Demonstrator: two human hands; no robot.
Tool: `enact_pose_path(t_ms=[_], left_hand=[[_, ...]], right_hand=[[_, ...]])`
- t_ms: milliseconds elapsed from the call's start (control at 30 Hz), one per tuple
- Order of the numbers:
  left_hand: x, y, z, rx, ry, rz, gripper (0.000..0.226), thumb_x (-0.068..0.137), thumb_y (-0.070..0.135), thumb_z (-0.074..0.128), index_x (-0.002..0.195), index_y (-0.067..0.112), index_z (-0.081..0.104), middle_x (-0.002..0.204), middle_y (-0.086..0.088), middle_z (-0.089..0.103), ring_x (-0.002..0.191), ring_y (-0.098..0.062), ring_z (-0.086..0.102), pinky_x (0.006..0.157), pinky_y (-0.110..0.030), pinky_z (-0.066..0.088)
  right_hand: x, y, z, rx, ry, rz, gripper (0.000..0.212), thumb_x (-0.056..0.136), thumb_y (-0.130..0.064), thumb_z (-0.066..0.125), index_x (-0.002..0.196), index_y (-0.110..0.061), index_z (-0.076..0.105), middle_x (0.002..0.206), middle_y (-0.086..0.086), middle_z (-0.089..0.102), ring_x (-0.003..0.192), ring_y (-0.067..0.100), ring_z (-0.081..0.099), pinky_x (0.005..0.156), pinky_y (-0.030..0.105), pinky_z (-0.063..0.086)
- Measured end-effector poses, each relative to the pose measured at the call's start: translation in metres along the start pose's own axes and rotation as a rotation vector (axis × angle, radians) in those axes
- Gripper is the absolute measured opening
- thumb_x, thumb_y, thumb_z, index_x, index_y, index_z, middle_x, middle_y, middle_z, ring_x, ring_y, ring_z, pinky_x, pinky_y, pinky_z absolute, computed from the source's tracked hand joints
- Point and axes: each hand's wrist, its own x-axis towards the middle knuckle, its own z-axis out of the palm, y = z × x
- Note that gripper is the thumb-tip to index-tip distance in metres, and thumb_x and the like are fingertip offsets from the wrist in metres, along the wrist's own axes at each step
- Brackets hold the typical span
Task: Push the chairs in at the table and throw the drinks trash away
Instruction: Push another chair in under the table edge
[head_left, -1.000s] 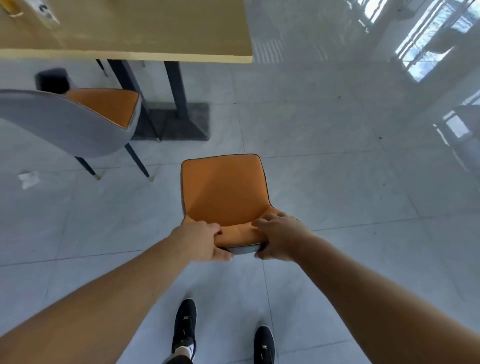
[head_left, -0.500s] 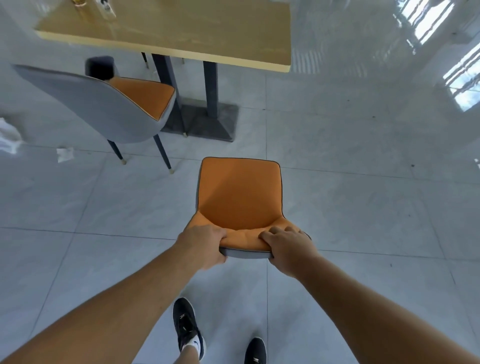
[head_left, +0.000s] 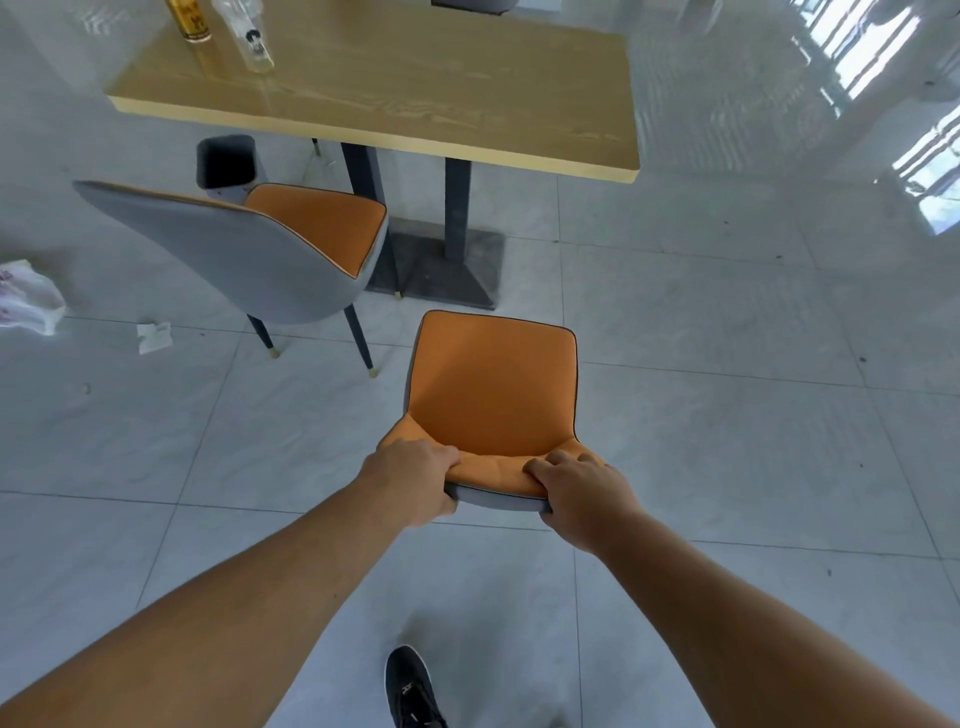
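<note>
An orange-seated chair (head_left: 493, 387) with a grey shell stands in front of me, facing the wooden table (head_left: 415, 98). My left hand (head_left: 413, 480) and my right hand (head_left: 582, 493) both grip the top of its backrest. A second orange and grey chair (head_left: 270, 249) stands to the left, angled, its seat partly under the table edge. On the table's far left corner stand a yellow drink bottle (head_left: 192, 18) and a clear plastic bottle (head_left: 249, 36).
A dark bin (head_left: 226, 163) sits on the floor behind the left chair. A crumpled white bag (head_left: 26, 299) and a paper scrap (head_left: 154, 336) lie on the tiles at left. The table's dark pedestal base (head_left: 447, 265) stands just beyond the chair. My shoe (head_left: 413, 688) shows below.
The chair in my hands has come closer to the table and I have stepped forward with it. The table top and the bottles on it have come into view.
</note>
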Motion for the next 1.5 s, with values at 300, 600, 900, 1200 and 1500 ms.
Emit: enact_pose_path(t_ms=[300,600,900,1200,1500], left_hand=[[0.074,-0.070,-0.050,0.019,0.045,0.036,0.035,0.090,0.049,0.065,0.122,0.036,0.057,0.103,0.009,0.061,0.092,-0.018,0.057,0.076,-0.036,0.053],[0.171,-0.106,-0.110,-0.008,0.037,0.007,0.039,0.086,0.050,0.064,0.122,0.037,0.057,0.097,0.012,0.051,0.088,-0.017,0.051,0.073,-0.035,0.049],[0.246,-0.150,-0.162,-0.045,0.019,0.030,0.044,0.089,0.046,0.068,0.130,0.039,0.056,0.117,0.009,0.063,0.101,-0.018,0.059,0.079,-0.035,0.052],[0.268,-0.213,-0.197,-0.163,-0.057,0.206,0.053,0.084,0.056,0.069,0.132,0.040,0.052,0.121,0.013,0.059,0.103,-0.014,0.058,0.082,-0.032,0.051],[0.229,-0.430,-0.239,0.222,0.146,-0.096,0.062,0.078,0.071,0.057,0.129,0.038,0.050,0.119,0.012,0.061,0.103,-0.017,0.059,0.085,-0.038,0.050]], right_hand=[[0.096,-0.010,-0.044,0.021,0.042,0.008,0.035,0.097,-0.038,0.061,0.131,-0.033,0.057,0.113,-0.003,0.065,0.101,0.027,0.063,0.081,0.041,0.057],[0.204,0.025,-0.098,0.016,0.061,0.008,0.036,0.098,-0.042,0.062,0.132,-0.036,0.055,0.117,-0.004,0.064,0.106,0.027,0.062,0.089,0.047,0.055],[0.295,0.039,-0.137,0.043,0.091,0.016,0.034,0.094,-0.037,0.064,0.128,-0.036,0.058,0.117,-0.006,0.065,0.104,0.028,0.063,0.088,0.047,0.052],[0.328,0.028,-0.156,-0.013,-0.036,0.150,0.044,0.095,-0.043,0.058,0.137,-0.038,0.048,0.132,-0.008,0.058,0.120,0.027,0.056,0.105,0.052,0.044],[0.378,-0.112,-0.164,0.074,0.079,0.115,0.033,0.100,-0.044,0.053,0.130,-0.031,0.053,0.123,-0.005,0.064,0.110,0.025,0.060,0.099,0.043,0.047]])
